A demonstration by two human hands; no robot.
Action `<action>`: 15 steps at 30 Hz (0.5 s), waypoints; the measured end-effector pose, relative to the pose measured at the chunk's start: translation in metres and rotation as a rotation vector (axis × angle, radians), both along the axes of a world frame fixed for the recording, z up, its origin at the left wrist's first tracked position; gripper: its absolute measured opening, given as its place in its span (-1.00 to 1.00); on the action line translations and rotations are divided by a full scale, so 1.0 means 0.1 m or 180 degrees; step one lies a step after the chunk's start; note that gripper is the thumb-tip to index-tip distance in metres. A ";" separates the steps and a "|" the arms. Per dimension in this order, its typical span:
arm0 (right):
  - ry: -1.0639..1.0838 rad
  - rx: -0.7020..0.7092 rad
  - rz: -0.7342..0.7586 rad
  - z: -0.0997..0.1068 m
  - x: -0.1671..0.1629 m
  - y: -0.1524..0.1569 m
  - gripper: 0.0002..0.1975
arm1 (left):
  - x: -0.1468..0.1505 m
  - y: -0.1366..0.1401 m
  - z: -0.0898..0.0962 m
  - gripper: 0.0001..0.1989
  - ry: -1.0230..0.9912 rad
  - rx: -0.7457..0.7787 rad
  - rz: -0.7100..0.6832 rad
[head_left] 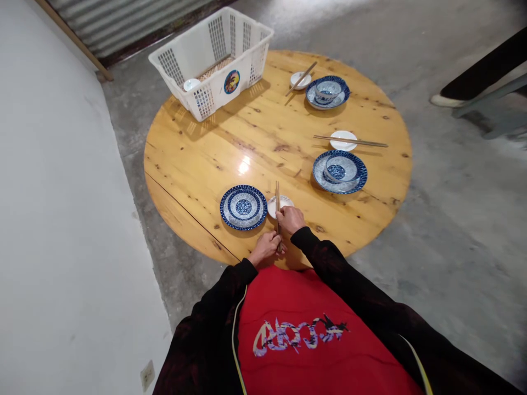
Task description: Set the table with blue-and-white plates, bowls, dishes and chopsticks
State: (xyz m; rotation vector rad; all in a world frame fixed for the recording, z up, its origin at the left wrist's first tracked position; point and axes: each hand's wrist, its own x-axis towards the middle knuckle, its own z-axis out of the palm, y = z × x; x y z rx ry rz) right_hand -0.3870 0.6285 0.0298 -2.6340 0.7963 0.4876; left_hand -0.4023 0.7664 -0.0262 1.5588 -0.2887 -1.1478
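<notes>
A pair of chopsticks [277, 193] lies across a small white dish [272, 207] near the table's front edge. My right hand [291, 218] is closed on the chopsticks at about their middle. Lower down, my left hand [267, 245] grips them near their lower end, its fingers wrapped round. Just left of the dish sits a blue-and-white plate [223, 208] with a patterned bowl [244, 207] on it. Part of the small dish is hidden behind my right hand.
Two more settings stand on the right: a plate with bowl [361, 174] below a white dish [343, 144] with chopsticks, and another plate [343, 97] farther back. A white plastic basket [214, 90] stands at the back left. A person's leg [473, 77] shows at right.
</notes>
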 end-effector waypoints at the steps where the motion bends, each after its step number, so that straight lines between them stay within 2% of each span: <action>1: -0.0016 -0.0007 -0.0009 -0.01 0.00 0.00 -0.66 | 0.00 0.00 0.00 -0.75 0.0000 0.0014 -0.0003; 15: -0.0006 0.0055 -0.0033 0.04 0.02 0.00 -0.65 | 0.01 0.03 0.00 -0.75 -0.0116 0.0053 -0.0078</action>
